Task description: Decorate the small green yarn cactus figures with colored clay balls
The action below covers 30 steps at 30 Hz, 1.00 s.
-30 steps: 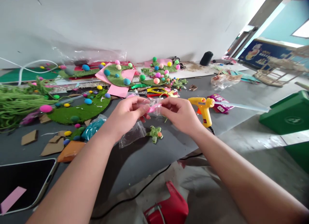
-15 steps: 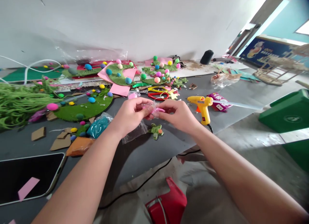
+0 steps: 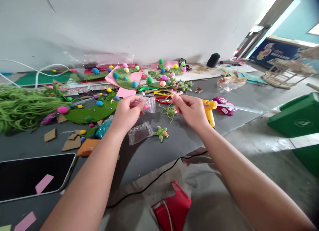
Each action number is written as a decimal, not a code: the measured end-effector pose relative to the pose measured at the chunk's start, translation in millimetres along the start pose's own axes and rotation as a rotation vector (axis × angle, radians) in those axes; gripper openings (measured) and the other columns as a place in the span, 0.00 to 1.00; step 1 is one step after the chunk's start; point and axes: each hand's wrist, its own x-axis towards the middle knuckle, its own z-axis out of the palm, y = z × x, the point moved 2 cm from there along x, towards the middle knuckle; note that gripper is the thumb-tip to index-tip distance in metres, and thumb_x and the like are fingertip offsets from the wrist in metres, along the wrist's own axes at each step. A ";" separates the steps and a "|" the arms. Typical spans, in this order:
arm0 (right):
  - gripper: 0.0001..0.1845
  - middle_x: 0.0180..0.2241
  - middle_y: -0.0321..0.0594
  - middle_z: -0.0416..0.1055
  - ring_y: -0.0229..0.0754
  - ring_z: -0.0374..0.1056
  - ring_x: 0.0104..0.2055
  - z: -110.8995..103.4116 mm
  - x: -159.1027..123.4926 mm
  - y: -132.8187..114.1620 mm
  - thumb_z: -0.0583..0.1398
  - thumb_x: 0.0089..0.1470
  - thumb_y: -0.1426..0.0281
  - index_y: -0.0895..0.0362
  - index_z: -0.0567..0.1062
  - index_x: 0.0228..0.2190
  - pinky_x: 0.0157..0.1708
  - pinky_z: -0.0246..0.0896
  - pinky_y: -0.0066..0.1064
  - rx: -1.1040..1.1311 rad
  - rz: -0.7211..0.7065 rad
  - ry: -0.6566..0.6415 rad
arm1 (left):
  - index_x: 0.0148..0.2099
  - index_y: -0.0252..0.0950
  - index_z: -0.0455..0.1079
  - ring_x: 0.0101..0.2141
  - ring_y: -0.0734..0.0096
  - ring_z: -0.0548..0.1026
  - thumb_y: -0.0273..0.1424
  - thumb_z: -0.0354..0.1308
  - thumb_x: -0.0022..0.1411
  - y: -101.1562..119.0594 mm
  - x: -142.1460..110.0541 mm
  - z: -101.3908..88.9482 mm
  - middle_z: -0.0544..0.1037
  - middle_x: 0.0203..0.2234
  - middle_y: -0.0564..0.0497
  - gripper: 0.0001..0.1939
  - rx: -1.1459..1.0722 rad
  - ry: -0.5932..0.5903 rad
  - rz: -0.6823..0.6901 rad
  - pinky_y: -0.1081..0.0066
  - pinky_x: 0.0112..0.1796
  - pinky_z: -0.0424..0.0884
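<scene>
My left hand point(image 3: 130, 114) is closed on a small see-through plastic bag point(image 3: 151, 104) with bright pink contents. To its right, my right hand point(image 3: 191, 110) is pinched shut, with thumb against forefinger; what sits at the fingertips is too small to make out. Thin green yarn strands point(image 3: 169, 113) show just left of the right hand's fingers. On the grey table between my forearms lie a flat see-through bag point(image 3: 141, 133) and a little green star-shaped piece point(image 3: 161, 133) with small coloured balls on it.
A yellow hot glue gun point(image 3: 210, 113) is partly behind my right hand, near a purple packet point(image 3: 224, 105). Pliers with yellow handles point(image 3: 163, 93) lie behind. Green felt shapes point(image 3: 93, 112), green yarn point(image 3: 30, 106) and a phone point(image 3: 35, 176) are at left.
My hands have moved apart, the left taking the small bag with pink contents leftward and the right going rightward. Green yarn strands and the flat bag now show more fully.
</scene>
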 end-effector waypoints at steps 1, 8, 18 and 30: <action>0.25 0.20 0.34 0.65 0.35 0.59 0.24 1.2 -1.8 -0.6 0.61 0.63 0.49 0.55 0.78 0.24 0.27 0.55 0.31 -0.017 -0.015 -0.026 | 0.44 0.36 0.79 0.29 0.68 0.75 0.39 0.67 0.59 0.2 -0.1 0.4 0.83 0.37 0.47 0.15 0.027 -0.007 0.008 0.70 0.30 0.69; 0.13 0.37 0.44 0.79 0.37 0.75 0.34 19.8 -4.4 -3.7 0.60 0.64 0.65 0.60 0.78 0.45 0.38 0.71 0.31 0.190 0.138 -0.201 | 0.46 0.35 0.79 0.28 0.71 0.73 0.38 0.65 0.59 1.4 -0.7 3.6 0.81 0.36 0.48 0.15 -0.017 -0.070 0.021 0.70 0.31 0.68; 0.13 0.23 0.35 0.74 0.34 0.69 0.25 20.8 -25.0 -3.9 0.69 0.56 0.60 0.58 0.82 0.33 0.28 0.66 0.28 0.138 0.093 -0.104 | 0.43 0.35 0.79 0.29 0.69 0.74 0.36 0.65 0.57 -1.3 -1.1 -2.2 0.83 0.42 0.45 0.14 0.116 -0.023 0.036 0.67 0.35 0.71; 0.09 0.31 0.38 0.77 0.37 0.69 0.32 21.3 -17.8 2.9 0.66 0.57 0.64 0.56 0.82 0.37 0.34 0.64 0.31 0.015 -0.034 -0.129 | 0.43 0.34 0.80 0.25 0.71 0.72 0.33 0.66 0.58 3.3 -3.6 8.6 0.80 0.30 0.49 0.11 -0.051 -0.109 -0.009 0.68 0.31 0.67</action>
